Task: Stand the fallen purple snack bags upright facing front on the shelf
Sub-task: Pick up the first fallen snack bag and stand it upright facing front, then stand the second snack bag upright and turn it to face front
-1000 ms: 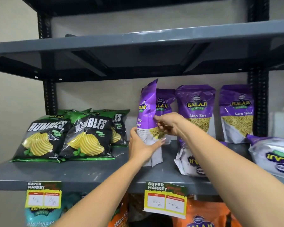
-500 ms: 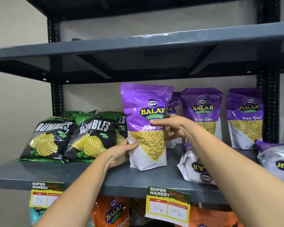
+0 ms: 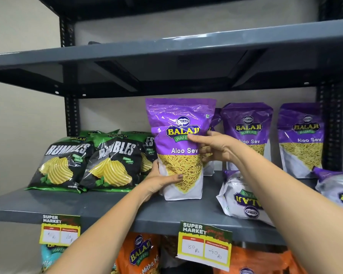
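step in hand: settling the held purple bag [image 3: 179, 147] upright with its front facing out, judged from its pose and the two-handed hold.
left hand [image 3: 162, 179]: clamped on the bag's lower left edge, thumb across the front low down, fingers hidden behind.
right hand [image 3: 212, 147]: closed on the bag's right edge at mid height, fingertips over the logo.
where the bag is: on the grey shelf [image 3: 127, 206], its base touching the board, just right of the green chip bags [image 3: 83, 163] and just in front of another purple bag mostly hidden behind it.
doing it well: press the bottom gusset flat so the base spreads, square the face to the shelf edge, then ease both hands off slowly and watch for a lean; the contents sit low, which should help it stand.
look of the bag: glossy purple top with a yellow logo, "aloo sev" in white, a clear window of yellow strands, white lower corners; upright, barely tilted.
still to do: a fallen bag [image 3: 240, 196] lies near the front, logo upside down, and another fallen bag [image 3: 339, 186] lies at the right edge.
already standing: two upright bags [image 3: 248, 131] at the back right, facing front.
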The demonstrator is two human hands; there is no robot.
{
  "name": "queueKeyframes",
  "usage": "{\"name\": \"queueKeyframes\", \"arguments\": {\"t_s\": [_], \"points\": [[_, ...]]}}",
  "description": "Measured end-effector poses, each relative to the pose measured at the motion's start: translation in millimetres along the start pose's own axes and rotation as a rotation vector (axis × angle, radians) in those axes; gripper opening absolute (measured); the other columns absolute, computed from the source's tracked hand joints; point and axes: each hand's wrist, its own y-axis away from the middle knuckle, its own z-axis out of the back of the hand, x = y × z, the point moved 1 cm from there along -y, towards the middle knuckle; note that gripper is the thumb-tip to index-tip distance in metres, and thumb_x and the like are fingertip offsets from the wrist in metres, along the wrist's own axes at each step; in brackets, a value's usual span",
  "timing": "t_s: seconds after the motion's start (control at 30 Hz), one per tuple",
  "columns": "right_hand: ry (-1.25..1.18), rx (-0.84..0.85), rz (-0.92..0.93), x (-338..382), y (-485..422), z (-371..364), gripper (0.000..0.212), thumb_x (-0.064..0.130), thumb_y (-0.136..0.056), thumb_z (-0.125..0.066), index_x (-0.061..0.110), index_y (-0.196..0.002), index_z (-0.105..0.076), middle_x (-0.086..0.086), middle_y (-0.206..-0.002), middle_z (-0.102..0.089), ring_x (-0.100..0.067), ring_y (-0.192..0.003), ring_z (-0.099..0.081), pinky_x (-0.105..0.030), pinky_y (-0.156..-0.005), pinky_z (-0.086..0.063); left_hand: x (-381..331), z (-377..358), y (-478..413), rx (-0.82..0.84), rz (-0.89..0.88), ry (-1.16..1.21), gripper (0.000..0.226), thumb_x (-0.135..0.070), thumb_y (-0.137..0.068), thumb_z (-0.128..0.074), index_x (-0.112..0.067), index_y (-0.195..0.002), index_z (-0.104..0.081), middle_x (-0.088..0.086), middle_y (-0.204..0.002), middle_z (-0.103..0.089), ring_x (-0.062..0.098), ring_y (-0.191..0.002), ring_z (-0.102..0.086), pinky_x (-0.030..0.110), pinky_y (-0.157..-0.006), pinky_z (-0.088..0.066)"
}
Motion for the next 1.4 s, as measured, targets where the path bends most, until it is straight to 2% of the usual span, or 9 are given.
{"name": "queueKeyframes", "arguments": {"t_s": [0.3,0.53,0.67,0.8,0.97,1.07,1.17,1.3,1.4], "points": [[0.077,-0.075,0.036,-1,17,-16,0.071,0.052,-0.044,-0.085,0.026,-0.105,-0.062,-0.003,-0.111,-0.073,-0.023,-0.095,-0.063,-0.037,-0.070,-0.048,-8,3,21,0.076,-0.035,-0.081,0.085,-0.039,-0.042,-0.093,-0.029,-0.117,-0.054,-0.010,-0.109,-0.074,0.004,-0.101,-0.069,0.020,-0.090,-0.052],[0.124,-0.137,0.158,-3,45,-37,0.060,0.050,-0.067,-0.077,0.027,-0.118,-0.055,0.010,-0.102,-0.068,-0.006,-0.074,-0.062,-0.024,-0.058,-0.049,-16,12,58,0.106,-0.076,-0.080,0.049,-0.013,-0.070,-0.082,-0.028,-0.108,-0.054,-0.026,-0.089,-0.075,-0.010,-0.086,-0.069,0.006,-0.073,-0.051],[0.142,-0.158,0.179,-1,55,-46,0.063,0.051,-0.068,-0.076,0.027,-0.122,-0.054,0.011,-0.107,-0.067,-0.005,-0.081,-0.065,-0.027,-0.061,-0.050,-18,15,70,0.114,-0.078,-0.033,0.064,-0.019,-0.060,-0.089,-0.027,-0.110,-0.050,-0.023,-0.089,-0.076,-0.010,-0.085,-0.069,0.007,-0.073,-0.052],[0.151,-0.177,0.179,4,65,-46,0.073,0.061,-0.073,-0.064,0.026,-0.132,-0.040,0.012,-0.101,-0.060,-0.006,-0.084,-0.059,-0.029,-0.069,-0.049,-25,9,81,-0.057,-0.100,-0.139,0.138,-0.078,-0.032,-0.078,-0.025,-0.147,-0.022,-0.002,-0.146,-0.048,0.011,-0.131,-0.048,0.034,-0.115,-0.034],[0.312,-0.383,0.174,24,89,19,0.063,0.067,-0.083,-0.041,0.020,-0.122,-0.054,-0.001,-0.107,-0.059,-0.014,-0.084,-0.055,-0.033,-0.074,-0.045,-61,-18,114,-0.753,-0.986,-0.651,0.067,-0.052,-0.083,-0.052,-0.005,-0.130,-0.046,0.014,-0.134,-0.048,0.023,-0.127,-0.042,0.031,-0.110,-0.027],[0.557,-0.517,0.038,10,103,78,0.055,0.054,-0.088,-0.048,0.013,-0.123,-0.054,-0.006,-0.094,-0.065,-0.019,-0.072,-0.058,-0.027,-0.059,-0.045,-79,-69,127,-0.366,-1.427,-0.811,0.040,-0.027,-0.083,-0.058,-0.010,-0.118,-0.051,0.007,-0.110,-0.063,0.017,-0.105,-0.056,0.032,-0.091,-0.042],[0.770,-0.526,-0.217,-24,109,109,0.056,0.048,-0.092,-0.046,0.004,-0.125,-0.053,-0.011,-0.088,-0.063,-0.023,-0.067,-0.058,-0.026,-0.057,-0.046,-85,-123,116,-0.046,-1.045,-0.829,0.042,-0.026,-0.084,-0.060,-0.020,-0.125,-0.050,-0.002,-0.098,-0.068,0.016,-0.090,-0.061,0.032,-0.078,-0.048],[0.651,-0.463,-0.451,-64,109,121,0.064,0.054,-0.088,-0.049,0.000,-0.122,-0.055,-0.016,-0.107,-0.061,-0.032,-0.088,-0.061,-0.034,-0.066,-0.052,-90,-157,63,0.054,-0.131,-0.424,0.085,-0.044,-0.068,-0.064,-0.020,-0.142,-0.031,0.006,-0.137,-0.051,0.021,-0.123,-0.050,0.034,-0.100,-0.044],[0.403,-0.427,-0.514,-76,111,122,0.062,0.060,-0.085,-0.049,0.004,-0.109,-0.056,-0.016,-0.087,-0.063,-0.028,-0.066,-0.061,-0.027,-0.050,-0.050,-94,-167,36,0.129,0.264,-0.132,0.027,-0.036,-0.089,-0.058,-0.011,-0.098,-0.054,0.008,-0.095,-0.060,0.007,-0.071,-0.063,0.014,-0.050,-0.049]]}}
